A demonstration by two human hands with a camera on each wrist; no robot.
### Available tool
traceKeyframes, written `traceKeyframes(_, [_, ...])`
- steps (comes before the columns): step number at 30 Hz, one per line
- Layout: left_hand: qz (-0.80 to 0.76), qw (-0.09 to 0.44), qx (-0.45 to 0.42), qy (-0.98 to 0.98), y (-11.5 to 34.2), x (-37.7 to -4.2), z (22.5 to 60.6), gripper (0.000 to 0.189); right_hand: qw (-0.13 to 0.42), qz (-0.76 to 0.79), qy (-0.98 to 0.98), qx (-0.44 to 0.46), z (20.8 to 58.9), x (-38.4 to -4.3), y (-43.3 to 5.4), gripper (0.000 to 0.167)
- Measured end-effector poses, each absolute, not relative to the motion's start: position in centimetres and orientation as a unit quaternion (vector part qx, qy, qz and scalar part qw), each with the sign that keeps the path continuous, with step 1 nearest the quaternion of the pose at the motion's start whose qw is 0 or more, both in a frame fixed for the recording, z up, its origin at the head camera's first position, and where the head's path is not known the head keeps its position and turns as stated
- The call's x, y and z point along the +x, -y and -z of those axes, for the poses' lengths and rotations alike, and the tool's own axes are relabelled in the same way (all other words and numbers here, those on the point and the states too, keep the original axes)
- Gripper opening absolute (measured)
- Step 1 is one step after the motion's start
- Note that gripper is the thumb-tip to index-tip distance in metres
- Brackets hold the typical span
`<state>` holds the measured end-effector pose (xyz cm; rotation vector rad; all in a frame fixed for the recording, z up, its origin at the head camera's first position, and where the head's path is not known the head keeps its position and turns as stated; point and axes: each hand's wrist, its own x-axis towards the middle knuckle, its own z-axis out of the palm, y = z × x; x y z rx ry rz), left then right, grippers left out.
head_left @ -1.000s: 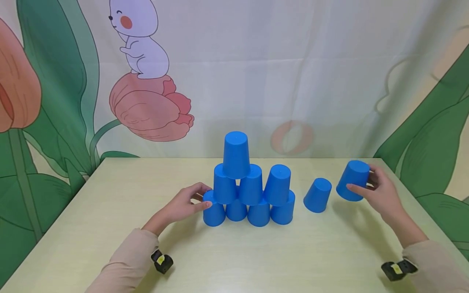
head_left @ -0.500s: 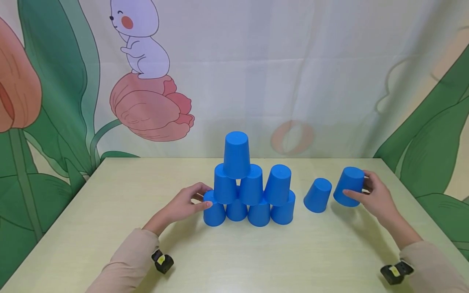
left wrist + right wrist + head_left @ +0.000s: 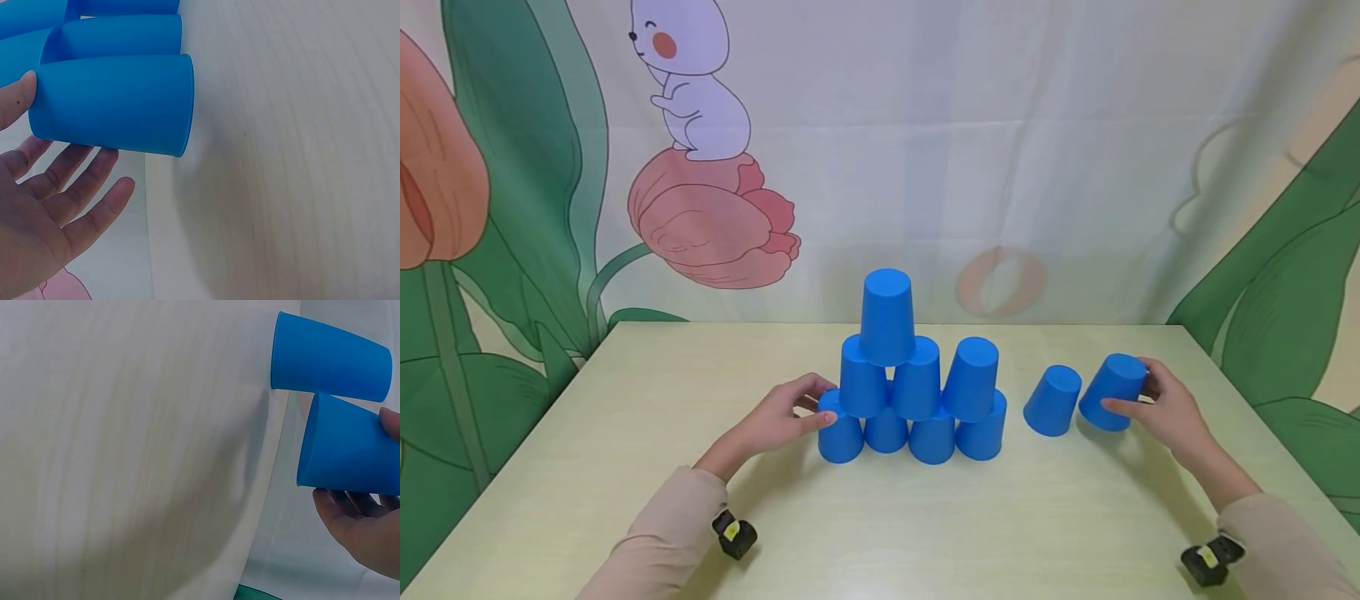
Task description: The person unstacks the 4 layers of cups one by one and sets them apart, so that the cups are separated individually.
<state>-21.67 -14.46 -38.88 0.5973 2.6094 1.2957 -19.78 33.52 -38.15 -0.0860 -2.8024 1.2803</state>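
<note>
Upside-down blue cups stand as a stepped stack mid-table, with one top cup (image 3: 887,317) over a middle row and a bottom row. My left hand (image 3: 786,415) is at the left end, thumb and fingers on either side of the leftmost bottom cup (image 3: 112,103). In the left wrist view the thumb tip lies at its closed end and the fingertips along its side. My right hand (image 3: 1172,408) grips another upside-down blue cup (image 3: 350,447) between thumb and fingers, its rim raised off the tabletop. Just left of it stands a single blue cup (image 3: 1052,402).
The pale wood-grain table (image 3: 880,533) carries everything. Behind its far edge hangs a printed curtain (image 3: 1075,167) with flowers and a white animal. The right end of the middle row is a cup (image 3: 972,379) with nothing on top.
My right hand has brought its cup down and to the left, closer to the single standing cup. The left hand and the stack have stayed as they were.
</note>
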Motion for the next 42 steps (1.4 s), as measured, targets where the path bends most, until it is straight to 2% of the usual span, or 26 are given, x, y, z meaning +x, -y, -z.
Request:
traceKeyframes(10, [-0.432, 0.083, 0.204, -0.874, 14.5, -21.8, 38.8, 0.042, 0.013, -0.393, 0.919, -0.029, 39.8, -20.7, -34.1, 0.088])
traceKeyframes(24, [-0.436, 0.086, 0.205, -0.872, 14.6, -21.9, 38.9, 0.041, -0.022, -0.394, 0.919, -0.019, 39.4, -20.1, -33.0, 0.081])
traceKeyframes(30, [-0.436, 0.087, 0.203, -0.873, 14.5, -21.8, 38.8, 0.041, -0.025, -0.391, 0.920, -0.018, 40.1, -20.4, -33.7, 0.088])
traceKeyframes(36, [-0.436, 0.092, 0.204, -0.872, 14.5, -21.7, 38.7, 0.040, 0.003, -0.402, 0.916, -0.007, 42.9, -22.1, -36.9, 0.098])
traceKeyframes(42, [-0.434, 0.088, 0.208, -0.872, 14.5, -21.8, 38.7, 0.040, 0.051, -0.412, 0.910, 0.003, 45.2, -23.8, -39.9, 0.093])
